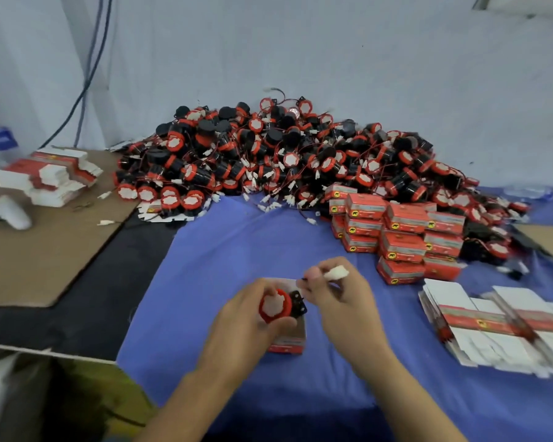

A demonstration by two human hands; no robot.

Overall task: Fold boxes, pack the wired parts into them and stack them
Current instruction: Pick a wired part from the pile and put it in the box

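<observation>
The job looks well short of halfway. Roughly 12 closed boxes (pixel 396 231) stand stacked near the right far corner of the cloth (pixel 224 250). Behind them the heap of loose parts (pixel 284 154) along the far edge is much larger. Flat blanks (pixel 492 320) lie fanned at the right edge, and a second bundle (pixel 48 177) rests on the cardboard (pixel 45 260) beyond the left edge.

At the middle of the near edge, the left hand (pixel 246 320) grips 1 part (pixel 275 307), fingers curled round its red rim. It holds the part just above an open box (pixel 289 344) standing on the cloth. The right hand (pixel 339 298) pinches the white plug (pixel 336 272) between thumb and forefinger. Probably the lead is being gathered before the part goes in; closing and stacking remain.

The parts are short black plastic cylinders with a red collar and a white scalloped face. Each trails thin red and black wires to a small white plug. The boxes are glossy red card with a grey band and a yellow mark. The blanks show white insides and notched flaps. The cloth is soft, creased and blue, and the cardboard is matt brown.
</observation>
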